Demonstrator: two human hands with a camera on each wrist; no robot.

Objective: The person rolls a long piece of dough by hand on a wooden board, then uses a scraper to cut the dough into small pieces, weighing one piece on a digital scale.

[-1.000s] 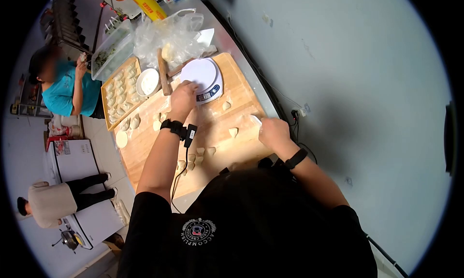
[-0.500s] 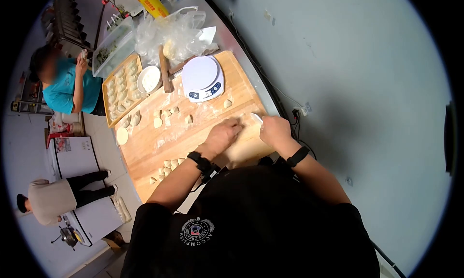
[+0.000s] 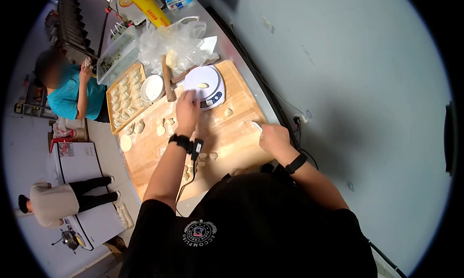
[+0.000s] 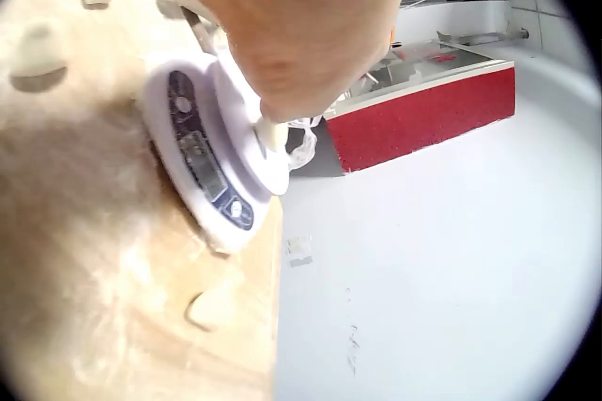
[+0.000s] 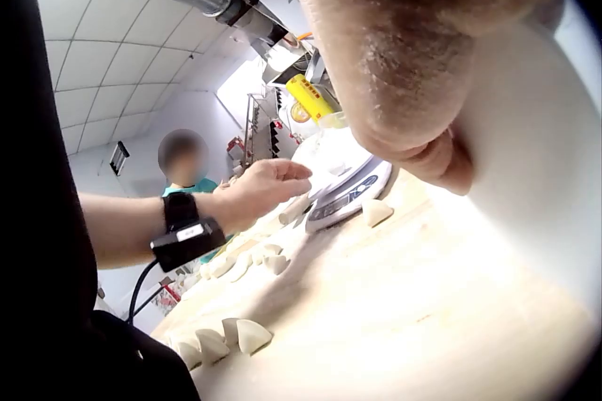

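A digital kitchen scale [image 3: 218, 95] with a round white plate stands on the wooden board [image 3: 241, 90]. On its plate lies a small piece of dough [image 3: 203, 85]. My left hand [image 3: 187, 114] reaches over the scale's near edge, its fingers loosely bent and apart from that piece in the right wrist view. To the right, my right hand [image 3: 276, 141] grips a tool with a white blade [image 3: 256, 126], low over the board. One cut dough piece [image 3: 228, 112] lies between the scale and this hand. More dough pieces [image 3: 213, 156] lie near my body, partly behind my left forearm.
At the left are a tray of dumplings [image 3: 114, 125], a white bowl of flour [image 3: 145, 92] and a flat dough wrapper [image 3: 126, 143]. Behind the scale lie a rolling pin [image 3: 167, 80] and plastic bags [image 3: 180, 43]. A wall [image 3: 348, 84] runs along the right; two people are at left.
My left hand went from the scale to the board beside my right hand, then back to the scale. A dough piece now lies on the plate, bare half a second ago. My right hand stayed nearly still.
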